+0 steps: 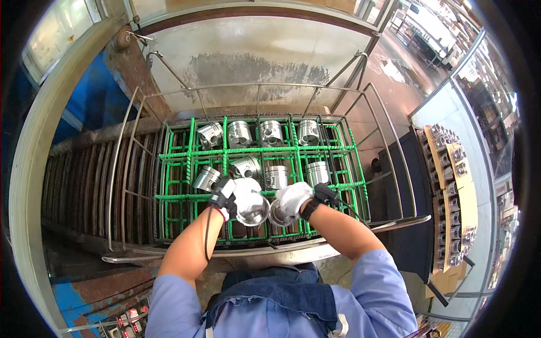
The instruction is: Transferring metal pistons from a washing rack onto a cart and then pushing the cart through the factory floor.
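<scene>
My left hand (246, 190), in a white glove, closes around a shiny metal piston (255, 213) whose round end faces up. Beside it, my right hand (294, 197), also gloved, grips a second piston (278, 216). The two pistons are close together over the near part of a green-coated wire basket (259, 150). Several more pistons lie in the basket's compartments. A back-row piston (239, 135) and a front-row piston (276, 177) rest just beyond my hands. A tilted piston (207, 178) lies left of my left hand, another piston (318, 173) beyond my right wrist.
A steel rail frame (259, 85) surrounds the basket. Dark rollers (84, 180) run off to the left. On the right, a dark stand (407, 197) is beside cardboard trays (466, 194) with many pistons. A stained metal panel (253, 53) closes the back.
</scene>
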Demonstrator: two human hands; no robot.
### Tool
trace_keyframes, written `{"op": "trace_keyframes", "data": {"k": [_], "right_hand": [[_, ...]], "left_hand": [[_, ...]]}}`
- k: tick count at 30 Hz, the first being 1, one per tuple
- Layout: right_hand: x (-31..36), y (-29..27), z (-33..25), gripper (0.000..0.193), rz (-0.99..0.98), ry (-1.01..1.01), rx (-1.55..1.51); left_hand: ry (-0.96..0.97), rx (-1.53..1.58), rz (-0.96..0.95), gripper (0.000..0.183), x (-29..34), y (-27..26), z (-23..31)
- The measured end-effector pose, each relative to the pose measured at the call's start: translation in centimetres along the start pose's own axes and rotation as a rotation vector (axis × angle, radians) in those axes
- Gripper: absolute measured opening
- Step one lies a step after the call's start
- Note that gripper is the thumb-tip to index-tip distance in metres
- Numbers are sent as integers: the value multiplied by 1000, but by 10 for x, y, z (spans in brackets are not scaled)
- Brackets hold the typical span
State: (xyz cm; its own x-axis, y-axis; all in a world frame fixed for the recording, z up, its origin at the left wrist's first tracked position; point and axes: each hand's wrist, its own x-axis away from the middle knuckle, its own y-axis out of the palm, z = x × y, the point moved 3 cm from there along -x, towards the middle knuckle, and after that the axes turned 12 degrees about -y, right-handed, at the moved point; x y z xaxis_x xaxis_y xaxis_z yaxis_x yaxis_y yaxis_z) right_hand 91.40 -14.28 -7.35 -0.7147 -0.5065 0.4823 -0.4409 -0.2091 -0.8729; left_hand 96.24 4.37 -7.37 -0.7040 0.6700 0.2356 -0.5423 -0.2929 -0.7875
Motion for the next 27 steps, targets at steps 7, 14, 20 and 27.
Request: {"op": "trace_keyframes", "data": {"k": [7, 14, 20, 27], "right_hand": [[60, -41, 57, 32, 31, 280, -334], [80, -24, 94, 37, 45, 438, -736], [79, 21, 140, 32, 31, 178, -159], [44, 57, 155, 40, 108, 391, -443]], "left_hand": [[-295, 755, -5, 29, -10, 14, -25], [-316, 1179, -114, 28, -3, 8, -33], [-558, 731, 176, 26, -15, -16, -46], [-583, 1438, -25, 55, -37, 38, -64]]}}
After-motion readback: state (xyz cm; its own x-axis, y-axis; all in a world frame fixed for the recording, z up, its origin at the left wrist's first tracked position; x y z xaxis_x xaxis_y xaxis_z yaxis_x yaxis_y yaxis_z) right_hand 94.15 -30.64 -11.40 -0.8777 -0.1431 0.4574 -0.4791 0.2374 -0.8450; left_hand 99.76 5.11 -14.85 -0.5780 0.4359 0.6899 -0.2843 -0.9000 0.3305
